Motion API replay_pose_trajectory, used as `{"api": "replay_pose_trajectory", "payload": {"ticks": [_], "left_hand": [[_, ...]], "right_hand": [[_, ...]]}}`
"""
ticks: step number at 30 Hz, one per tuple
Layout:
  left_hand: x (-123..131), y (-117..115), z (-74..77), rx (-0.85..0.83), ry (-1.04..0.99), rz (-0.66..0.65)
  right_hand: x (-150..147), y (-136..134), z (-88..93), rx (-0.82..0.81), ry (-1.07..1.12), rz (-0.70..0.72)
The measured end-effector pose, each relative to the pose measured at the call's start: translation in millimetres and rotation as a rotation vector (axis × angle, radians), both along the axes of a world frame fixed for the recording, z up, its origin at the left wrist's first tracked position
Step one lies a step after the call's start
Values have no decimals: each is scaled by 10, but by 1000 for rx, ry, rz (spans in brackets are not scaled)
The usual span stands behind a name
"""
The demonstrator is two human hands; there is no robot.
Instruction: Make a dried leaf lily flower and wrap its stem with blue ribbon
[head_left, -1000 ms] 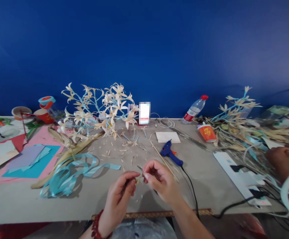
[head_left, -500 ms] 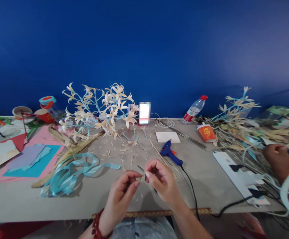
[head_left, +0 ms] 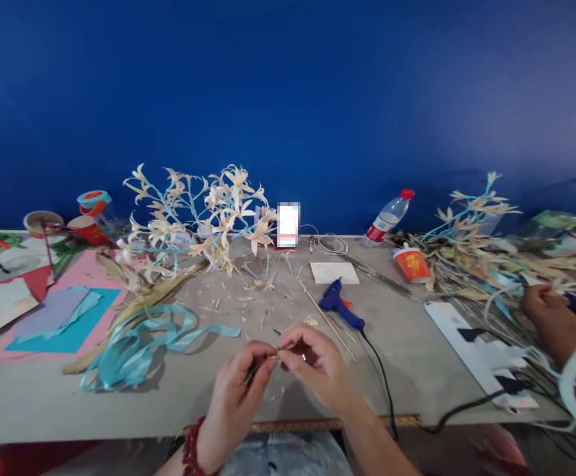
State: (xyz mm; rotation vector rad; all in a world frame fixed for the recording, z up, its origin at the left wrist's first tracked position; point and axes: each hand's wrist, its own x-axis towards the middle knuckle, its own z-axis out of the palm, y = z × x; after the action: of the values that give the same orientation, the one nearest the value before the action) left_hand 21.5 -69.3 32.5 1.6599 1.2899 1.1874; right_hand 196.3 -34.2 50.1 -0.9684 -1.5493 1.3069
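Above the table's front part, my left hand (head_left: pixel 238 387) is closed in a pinch on a small pale strip (head_left: pixel 272 357), which looks like dried plant husk. My right hand (head_left: pixel 320 370) meets it fingertip to fingertip, thumb and forefinger pinched at the strip's other end. Fingers cover most of the strip. A thin dark tip (head_left: pixel 277 332) shows just beyond my right fingers; whether it is held or lies on the table I cannot tell. Pale scraps (head_left: pixel 242 304) are scattered beyond my hands. A blue glue gun (head_left: pixel 340 304) lies to the right of them.
Pale flowers on blue stems (head_left: pixel 228 215) stand at the back left. Blue ribbon (head_left: pixel 119 357) and paper sheets (head_left: pixel 109 317) lie left. On the right are a power strip (head_left: pixel 476 357), an orange cup (head_left: pixel 411 264), a bottle (head_left: pixel 387 218) and a co-worker's hands (head_left: pixel 550 311).
My right hand has shifted slightly left and down, and its fingertips now meet those of my left hand. At the right, more of the co-worker's hands shows.
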Motion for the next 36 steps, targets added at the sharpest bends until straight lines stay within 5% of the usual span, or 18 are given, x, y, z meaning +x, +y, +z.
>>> {"api": "replay_pose_trajectory", "payload": {"ticks": [5,12,26,36], "left_hand": [[13,9,-18,75,28,-12],[39,60,22,285,50,-60],[-34,37,-1,193,114,49],[-35,69,69,363,36,-106]], "right_hand": [[-42,2,-32,-9,37,-47],[-140,-27,-78,-250,185,-38],[-100,-65,-71,-186,163,-41],[-148,-71,-106,-183,253,-22]]}}
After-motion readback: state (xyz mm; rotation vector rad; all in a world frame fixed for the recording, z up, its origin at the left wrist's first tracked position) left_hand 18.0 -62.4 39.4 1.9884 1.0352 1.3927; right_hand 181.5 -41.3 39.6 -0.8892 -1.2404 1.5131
